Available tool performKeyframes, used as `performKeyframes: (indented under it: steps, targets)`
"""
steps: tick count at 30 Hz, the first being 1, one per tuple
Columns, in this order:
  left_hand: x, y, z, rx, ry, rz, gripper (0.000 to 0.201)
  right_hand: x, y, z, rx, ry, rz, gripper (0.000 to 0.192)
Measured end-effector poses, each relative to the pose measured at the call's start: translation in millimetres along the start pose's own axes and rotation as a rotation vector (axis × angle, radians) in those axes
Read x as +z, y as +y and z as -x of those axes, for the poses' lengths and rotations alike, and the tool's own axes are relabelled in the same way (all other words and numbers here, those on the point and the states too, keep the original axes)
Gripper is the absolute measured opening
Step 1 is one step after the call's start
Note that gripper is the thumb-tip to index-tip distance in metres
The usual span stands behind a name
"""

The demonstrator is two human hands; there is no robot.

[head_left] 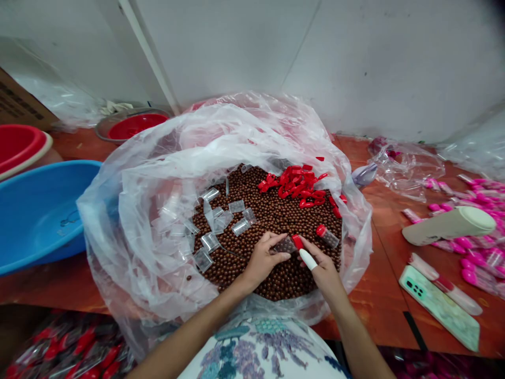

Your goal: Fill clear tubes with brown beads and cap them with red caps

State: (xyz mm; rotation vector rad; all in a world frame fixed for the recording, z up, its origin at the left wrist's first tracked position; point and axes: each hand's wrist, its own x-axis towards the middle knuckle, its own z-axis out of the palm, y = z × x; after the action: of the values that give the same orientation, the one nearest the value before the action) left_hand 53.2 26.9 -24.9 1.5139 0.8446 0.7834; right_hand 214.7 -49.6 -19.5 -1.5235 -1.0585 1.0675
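Observation:
My left hand (263, 260) is closed round a small transparent plastic tube (284, 245) full of brown balls. My right hand (324, 269), with a white cover on one finger, grips the red cap (297, 241) at the tube's right end. Both hands are just above a heap of shiny brown balls (272, 287) in a plastic-lined container. On the heap lie transparent empty tubes (240, 227) at the left and a pile of red caps (299, 181) at the back. Right of my hands rests another red-capped tube (328, 236).
The crumpled plastic liner (130, 210) surrounds the heap. Beside it at left stand a blue basin (39, 210) and red bowls (19, 147). On the red table (379, 279) at right lie a phone (440, 308), a pale bottle (442, 229) and pink-capped tubes (481, 247).

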Motion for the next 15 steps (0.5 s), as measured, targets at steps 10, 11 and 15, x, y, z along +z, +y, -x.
performKeyframes:
  steps: [10, 11, 15]
  targets:
    - [-1.2, 6.2, 4.8, -0.030, 0.030, 0.007, 0.042, 3.6, -0.2, 6.3, -0.385, -0.026, 0.468, 0.059]
    - [-1.3, 5.5, 5.0, -0.039, 0.035, 0.022, 0.042, 4.2, 0.8, 6.5, -0.397, -0.033, 0.491, 0.061]
    - [-0.8, 5.4, 5.7, -0.126, 0.056, 0.114, 0.045, 9.8, 6.6, 2.7, -0.464, -0.054, 0.558, 0.057]
